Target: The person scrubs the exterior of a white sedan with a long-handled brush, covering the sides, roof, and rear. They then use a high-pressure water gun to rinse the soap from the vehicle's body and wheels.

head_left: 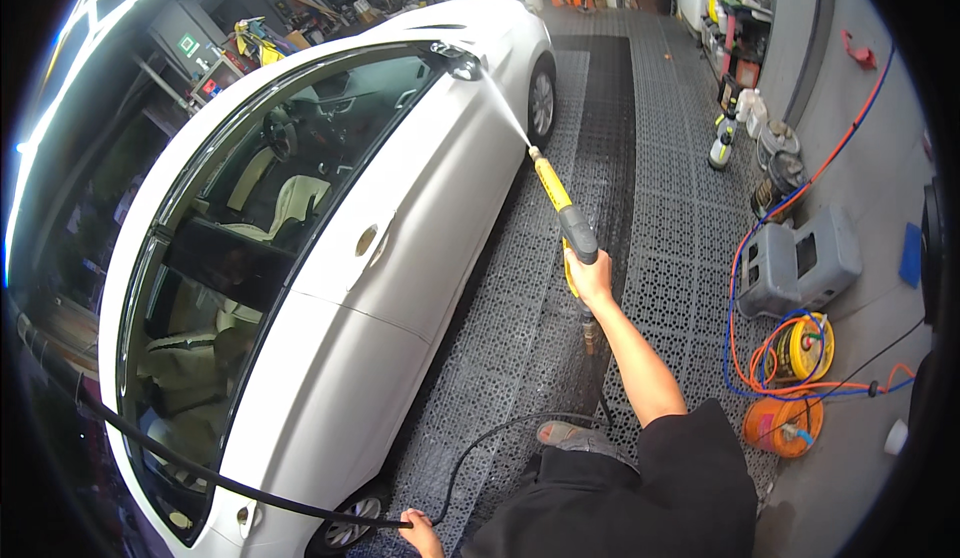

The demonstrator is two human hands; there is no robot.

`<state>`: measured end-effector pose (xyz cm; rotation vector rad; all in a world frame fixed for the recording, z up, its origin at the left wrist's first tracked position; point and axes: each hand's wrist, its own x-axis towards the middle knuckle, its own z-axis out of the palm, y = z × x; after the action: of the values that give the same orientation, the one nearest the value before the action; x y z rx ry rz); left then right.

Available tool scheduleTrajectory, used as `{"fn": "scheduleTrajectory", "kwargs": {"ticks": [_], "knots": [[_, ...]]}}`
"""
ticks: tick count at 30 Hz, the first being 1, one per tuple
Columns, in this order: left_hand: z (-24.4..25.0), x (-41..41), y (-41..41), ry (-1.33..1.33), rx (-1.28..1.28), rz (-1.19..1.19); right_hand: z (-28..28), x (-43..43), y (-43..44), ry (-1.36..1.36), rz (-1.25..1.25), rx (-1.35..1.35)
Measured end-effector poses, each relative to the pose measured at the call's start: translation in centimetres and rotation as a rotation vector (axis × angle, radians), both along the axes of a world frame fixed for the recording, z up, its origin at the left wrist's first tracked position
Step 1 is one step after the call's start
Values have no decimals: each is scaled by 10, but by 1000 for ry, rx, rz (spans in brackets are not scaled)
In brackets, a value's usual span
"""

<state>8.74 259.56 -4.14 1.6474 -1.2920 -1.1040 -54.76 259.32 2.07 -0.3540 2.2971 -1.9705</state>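
My right hand (pixel 590 276) grips a yellow and grey pressure washer spray gun (pixel 576 229), held out ahead of me. A white jet of water leaves its nozzle and strikes the wing mirror (pixel 465 68) of a white car (pixel 442 175). Low in the view, my left hand (pixel 420 532) is closed around a black hose (pixel 300 508). That hose runs off to the left across the car's rear side and also curls over the floor by my foot. The car's side windows are up, and pale seats show through the glass.
Grey perforated floor tiles (pixel 675 258) lie under me. Along the right wall stand a grey plastic step stool (pixel 802 261), a yellow bucket (pixel 810 348), an orange container (pixel 784 427) and spray bottles (pixel 721 147). Orange and blue hoses (pixel 739 258) loop beside them.
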Motion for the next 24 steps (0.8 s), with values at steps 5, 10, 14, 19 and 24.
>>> {"fn": "scheduleTrajectory", "kwargs": {"ticks": [5, 10, 14, 19, 24], "knots": [[-11, -8, -29, 12, -49, 6, 31, -19, 3, -21, 99, -26], [-19, -17, -41, 76, -44, 2, 61, 1, 12, 68, 76, 133], [-27, -14, -29, 158, -90, 73, 13, 5, 14, -81, 134, -128], [24, -29, -7, -403, -27, -4, -23, 57, 44, -379, 620, 66], [36, -10, 34, -211, 50, 11, -109, 149, 85, -59, 867, 333]]}}
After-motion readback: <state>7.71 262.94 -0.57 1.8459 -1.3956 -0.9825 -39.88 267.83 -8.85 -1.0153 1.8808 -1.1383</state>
